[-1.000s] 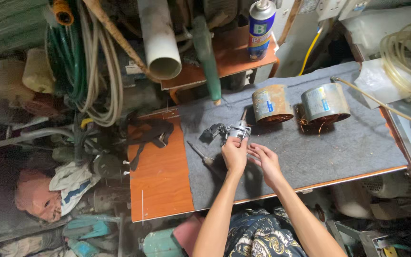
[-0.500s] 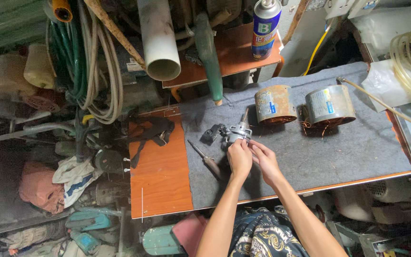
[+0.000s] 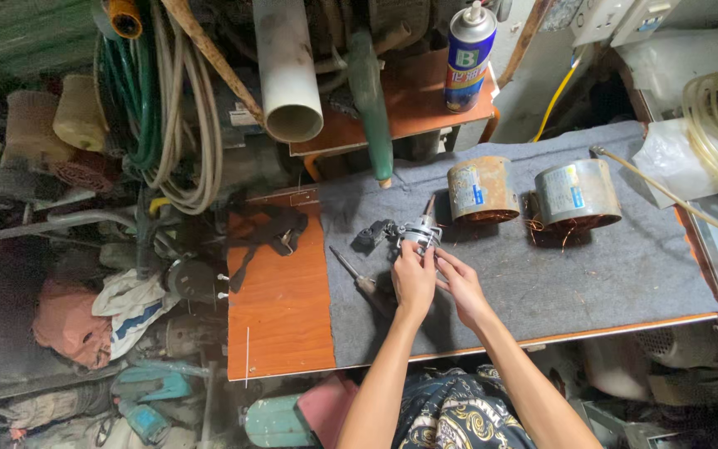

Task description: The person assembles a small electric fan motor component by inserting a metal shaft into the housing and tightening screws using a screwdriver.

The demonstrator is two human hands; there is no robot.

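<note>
Both hands work on a small metal motor part [image 3: 415, 235] w/ a shaft sticking up, held just above the grey felt mat [image 3: 625, 274]. Left hand [image 3: 414, 281] wraps it from below, fingers closed round the body. Right hand [image 3: 459, 285] sits just beside it, fingertips narrow & pinched at the part's right edge; can't tell whether they grip a small piece or only press.

Step in hand, by my reading: fine work on the part itself, one hand steadying, other hand picking at a detail. That calls for a firm hold by the left & small, precise finger motion by the right, since the part is off the mat w/ no other support.

A screwdriver [image 3: 357, 279] lies on the mat just left of the left fingers, untouched. Beyond the fingertips, well apart, two rusty cylindrical housings [image 3: 482, 189] w/ copper windings lie on their sides. A spray can [image 3: 469, 56] stands further off on an orange shelf.

Hard to make out: the black bit at the part's left side, and the contact point under the right fingertips. Part's underside is hidden by the left palm.
</note>
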